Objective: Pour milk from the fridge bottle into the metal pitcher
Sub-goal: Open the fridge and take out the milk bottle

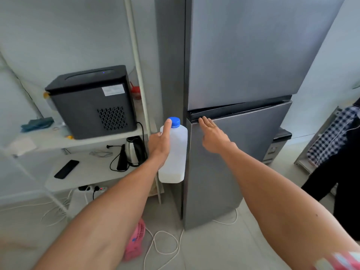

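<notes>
White milk bottle (175, 152) gripped upright by left hand (159, 145), forefinger reaching its blue cap (174, 121); right hand (213, 137) flat, fingers straight, on fridge door (243, 152).

A black ice maker (91, 102) stands on the shelf (81, 140) above a kettle (134, 151).

left hand (159, 142) hides bottle (175, 152) side, pitcher unseen
</notes>
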The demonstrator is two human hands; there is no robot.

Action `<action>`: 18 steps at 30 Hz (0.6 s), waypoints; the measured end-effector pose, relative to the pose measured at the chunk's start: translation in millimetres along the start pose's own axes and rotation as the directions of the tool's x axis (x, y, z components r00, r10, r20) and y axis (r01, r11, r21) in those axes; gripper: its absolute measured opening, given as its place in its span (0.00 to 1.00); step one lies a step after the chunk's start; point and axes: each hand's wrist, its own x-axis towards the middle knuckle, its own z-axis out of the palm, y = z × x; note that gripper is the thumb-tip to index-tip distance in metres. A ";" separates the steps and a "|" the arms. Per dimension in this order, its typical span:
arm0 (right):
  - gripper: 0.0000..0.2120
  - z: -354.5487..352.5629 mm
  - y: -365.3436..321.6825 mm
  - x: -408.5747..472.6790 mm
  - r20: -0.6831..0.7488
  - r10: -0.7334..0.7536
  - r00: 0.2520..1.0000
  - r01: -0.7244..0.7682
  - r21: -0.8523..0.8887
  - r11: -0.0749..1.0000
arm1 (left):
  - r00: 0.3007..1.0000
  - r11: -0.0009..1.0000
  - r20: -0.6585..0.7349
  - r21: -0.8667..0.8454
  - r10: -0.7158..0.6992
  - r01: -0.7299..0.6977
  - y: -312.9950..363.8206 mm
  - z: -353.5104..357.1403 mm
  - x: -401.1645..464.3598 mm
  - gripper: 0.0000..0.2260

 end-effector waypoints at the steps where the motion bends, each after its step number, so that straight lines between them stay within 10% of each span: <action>1: 0.38 0.9 -0.6 4.4 0.011 0.002 1.000 -0.002 -0.002 1.000 | 1.000 1.000 0.003 -0.009 -0.001 0.001 -0.4 1.5 2.0 0.31; 18: 0.39 14.1 5.8 15.7 -0.017 -0.045 0.999 0.047 0.213 0.976 | 0.999 0.998 0.044 -0.068 0.003 0.000 -9.9 27.0 11.2 0.26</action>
